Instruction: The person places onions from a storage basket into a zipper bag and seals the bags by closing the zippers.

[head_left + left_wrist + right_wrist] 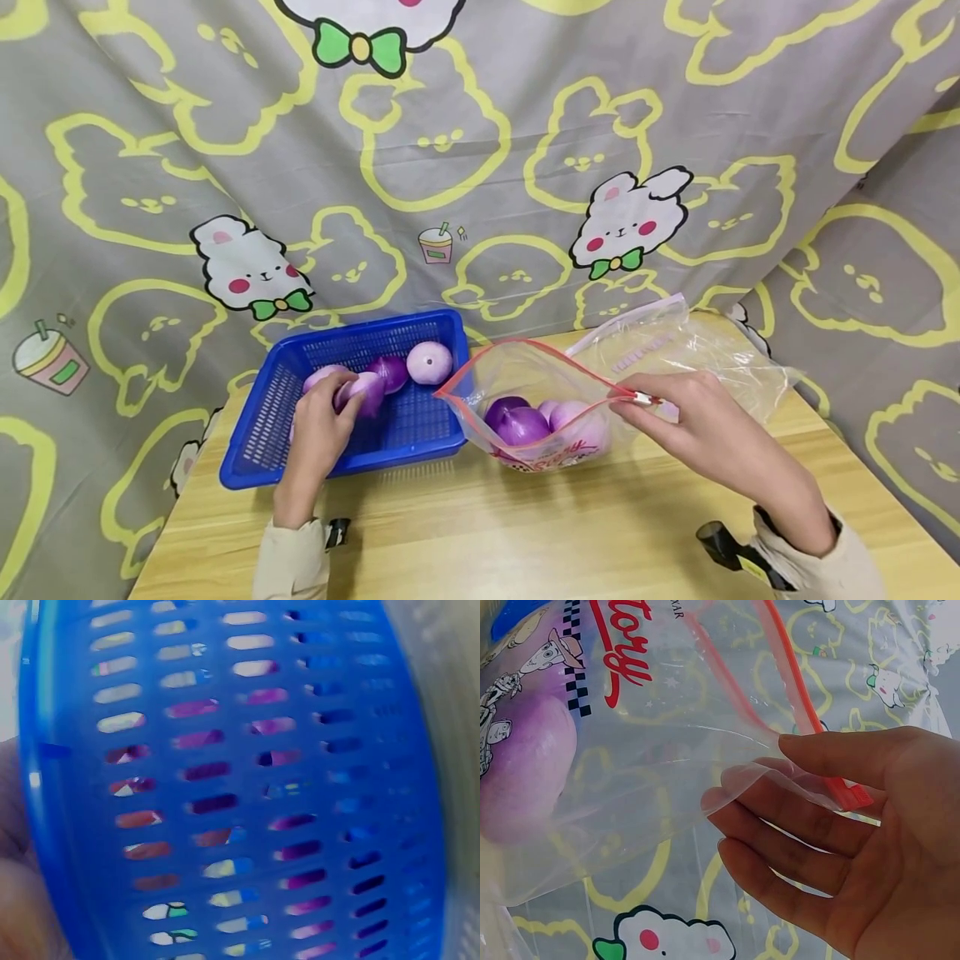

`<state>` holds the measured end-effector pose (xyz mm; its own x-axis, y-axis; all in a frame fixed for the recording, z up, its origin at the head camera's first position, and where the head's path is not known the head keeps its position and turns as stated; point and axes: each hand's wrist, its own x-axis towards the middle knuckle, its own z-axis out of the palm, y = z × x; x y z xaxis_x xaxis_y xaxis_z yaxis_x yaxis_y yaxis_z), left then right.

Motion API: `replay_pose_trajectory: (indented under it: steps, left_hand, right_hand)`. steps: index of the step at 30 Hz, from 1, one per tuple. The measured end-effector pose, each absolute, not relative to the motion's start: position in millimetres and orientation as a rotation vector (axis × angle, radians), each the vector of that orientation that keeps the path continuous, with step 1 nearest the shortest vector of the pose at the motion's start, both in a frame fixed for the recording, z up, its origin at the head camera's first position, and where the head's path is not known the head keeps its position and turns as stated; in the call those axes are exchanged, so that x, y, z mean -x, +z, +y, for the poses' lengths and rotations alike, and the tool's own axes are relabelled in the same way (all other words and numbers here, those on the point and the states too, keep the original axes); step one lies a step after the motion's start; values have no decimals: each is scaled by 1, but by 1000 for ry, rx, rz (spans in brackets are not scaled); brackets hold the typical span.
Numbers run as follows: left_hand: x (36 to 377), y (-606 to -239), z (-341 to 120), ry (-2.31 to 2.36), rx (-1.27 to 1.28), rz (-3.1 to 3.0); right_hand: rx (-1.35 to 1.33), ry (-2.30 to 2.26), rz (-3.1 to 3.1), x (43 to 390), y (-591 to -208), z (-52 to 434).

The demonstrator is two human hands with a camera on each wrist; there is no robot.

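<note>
Over the blue plastic basket (427, 419), my left hand (318, 429) grips a purple onion (365, 393) between thumb and fingers. Other onions lie in the basket, among them a pale onion (430, 363) in the far right corner and a dark purple onion (390, 372). My right hand (697, 417) pinches the right end of a clear zip bag (525, 367) with a red seal strip. The bag's mouth gapes, and several onions (522, 426) sit inside. In the right wrist view, the thumb presses the clear film (742, 776) against the fingers. The left wrist view mostly shows the basket's slotted wall (247, 772).
Behind the bag, another clear plastic bag (720, 367) lies flat at the table's right rear. The wooden table (480, 533) runs back to a grey patterned curtain (495, 275). The basket stands directly left of the bag.
</note>
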<state>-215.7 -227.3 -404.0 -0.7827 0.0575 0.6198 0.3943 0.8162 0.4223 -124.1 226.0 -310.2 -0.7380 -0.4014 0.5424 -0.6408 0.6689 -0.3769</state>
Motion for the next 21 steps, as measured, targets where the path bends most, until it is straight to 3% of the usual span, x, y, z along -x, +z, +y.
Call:
replay_pose_trajectory:
  steps: [21]
  left_hand:
    - [201, -378, -208, -767, 350, -2373]
  right_hand:
    - [-789, 759, -2487, 124, -308, 226]
